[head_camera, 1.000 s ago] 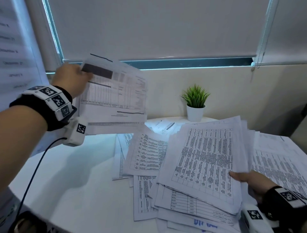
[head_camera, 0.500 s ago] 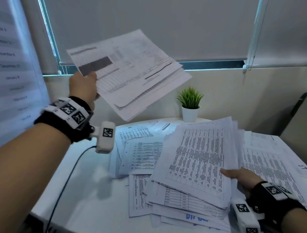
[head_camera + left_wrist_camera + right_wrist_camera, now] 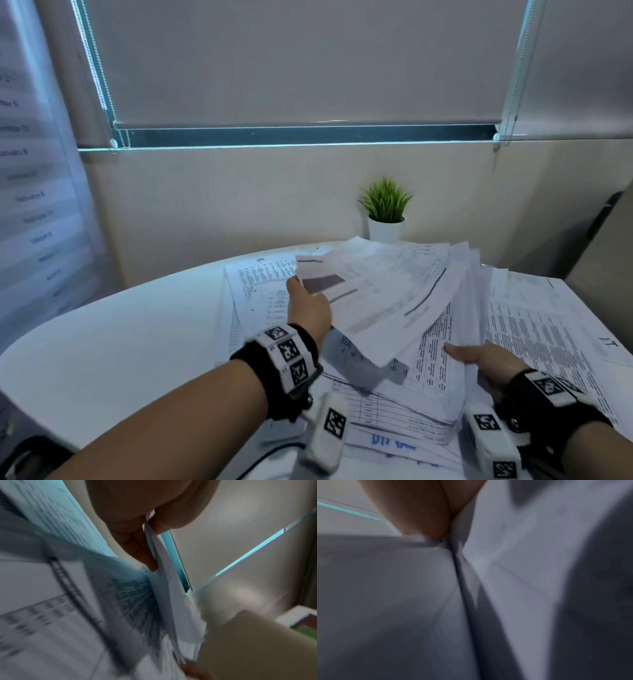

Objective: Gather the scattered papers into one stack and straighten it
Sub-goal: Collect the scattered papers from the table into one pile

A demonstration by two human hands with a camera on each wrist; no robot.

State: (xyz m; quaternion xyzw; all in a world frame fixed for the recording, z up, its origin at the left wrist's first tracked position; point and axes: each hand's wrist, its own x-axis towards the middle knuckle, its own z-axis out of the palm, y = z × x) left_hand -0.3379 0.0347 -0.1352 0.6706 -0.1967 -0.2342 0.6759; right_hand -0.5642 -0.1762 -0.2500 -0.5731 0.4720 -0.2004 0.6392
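My left hand (image 3: 308, 305) pinches a small sheaf of printed papers (image 3: 380, 294) by its left edge, thumb on top, and holds it low over the big stack. The left wrist view shows thumb and fingers (image 3: 137, 545) clamped on that sheaf's edge (image 3: 159, 563). My right hand (image 3: 479, 356) grips the near right edge of the thick, fanned stack (image 3: 442, 346), thumb on top; the right wrist view shows only a thumb on blurred paper (image 3: 513, 547). More loose sheets (image 3: 260, 284) lie flat on the white table (image 3: 120, 342), left of and under the stack.
A small potted plant (image 3: 385, 212) stands at the table's back edge against the wall. Further sheets (image 3: 548, 325) spread over the table's right side. A cable (image 3: 274, 455) runs from my left wrist device along the near edge.
My left hand has swung the sheaf down and to the right, from high by the window to just above the stack. The right hand has kept its grip on the stack.
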